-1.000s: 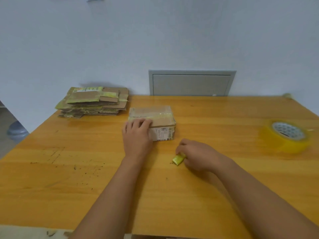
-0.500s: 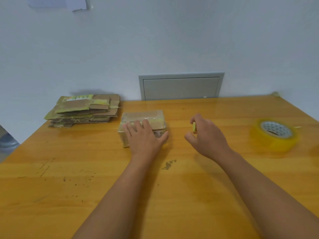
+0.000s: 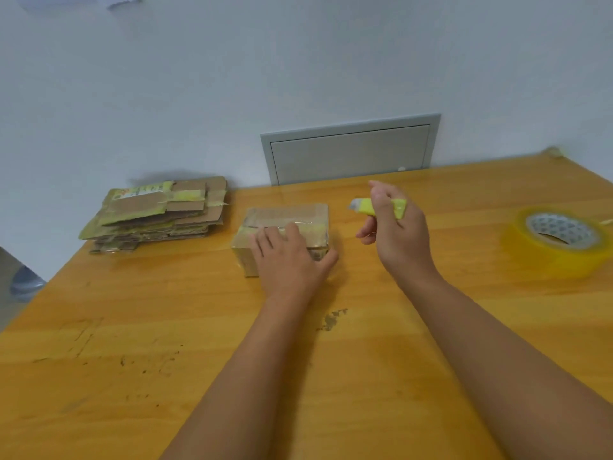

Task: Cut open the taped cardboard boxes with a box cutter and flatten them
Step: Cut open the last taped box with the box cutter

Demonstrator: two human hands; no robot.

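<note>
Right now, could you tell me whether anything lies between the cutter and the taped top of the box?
Nothing visible does. The right hand holds the cutter in the air beside the box; the left hand rests on the box's near edge.

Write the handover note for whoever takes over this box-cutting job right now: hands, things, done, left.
Left hand: rests on the near side of the taped cardboard box, steadying it on the wooden table.
Right hand: grips the yellow box cutter in the air right of the box, tip pointing toward it, not touching.
Done: a stack of flattened boxes lies at the far left.
Left: this box is sealed; slit its tape, flatten it, add it to the stack.
Roll of clear tape sits at far right.
</note>
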